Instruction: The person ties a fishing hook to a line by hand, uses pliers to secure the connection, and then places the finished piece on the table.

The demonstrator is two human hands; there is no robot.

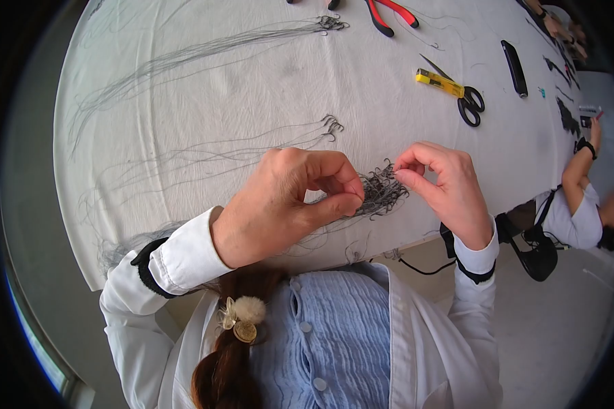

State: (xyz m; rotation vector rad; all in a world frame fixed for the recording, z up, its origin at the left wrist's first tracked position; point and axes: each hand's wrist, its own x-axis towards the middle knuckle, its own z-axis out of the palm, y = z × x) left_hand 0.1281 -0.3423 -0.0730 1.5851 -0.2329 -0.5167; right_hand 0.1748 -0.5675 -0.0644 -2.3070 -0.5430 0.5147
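A dense pile of dark fish hooks (383,193) lies on the white-covered table, partly hidden behind my left hand (290,194). That hand is closed, thumb and index fingertip pinched together over the pile's left side; what is between them is too small to make out. My right hand (447,183) is also closed, its thumb and index finger pinching at a fish hook (389,165) on the pile's upper right edge. Just above my hands lies a small group of hooks (332,127) with thin lines trailing left. Farther back rests a larger bundle of hooks (331,24) with long grey lines (184,53).
Black scissors (471,105) and a yellow-handled cutter (440,82) lie beyond my right hand. Red-and-black pliers (392,15) are at the far edge of view, and a black phone (515,68) is to the right. Another person (579,211) sits at the right.
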